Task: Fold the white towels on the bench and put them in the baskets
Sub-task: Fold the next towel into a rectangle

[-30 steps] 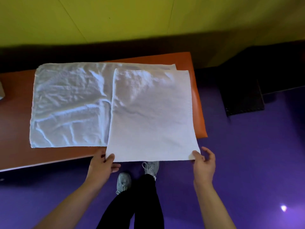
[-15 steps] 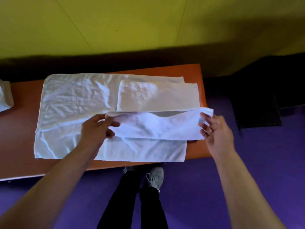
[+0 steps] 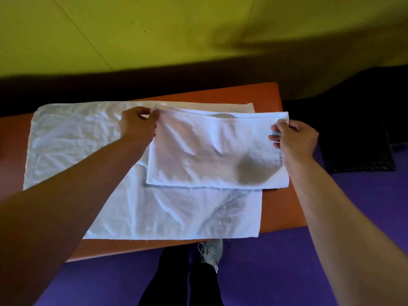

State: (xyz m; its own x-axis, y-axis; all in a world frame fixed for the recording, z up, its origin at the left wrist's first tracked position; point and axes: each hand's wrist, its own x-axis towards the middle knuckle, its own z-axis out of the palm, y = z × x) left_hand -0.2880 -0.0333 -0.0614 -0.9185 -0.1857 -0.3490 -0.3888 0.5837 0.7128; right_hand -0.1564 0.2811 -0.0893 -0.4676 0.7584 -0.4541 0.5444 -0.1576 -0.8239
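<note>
Now both hands' fingers (image 3: 278,131) pinch the folded towel's (image 3: 212,155) far corners.

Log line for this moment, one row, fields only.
left hand: pinches top towel far-left corner | right hand: pinches far-right corner | top towel: folded in half, on spread towel | bench | baskets: unseen

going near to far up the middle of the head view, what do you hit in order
grey shoe → near edge of the orange bench → flat white towel → folded towel held by both hands → dark strip → yellow wall
</note>
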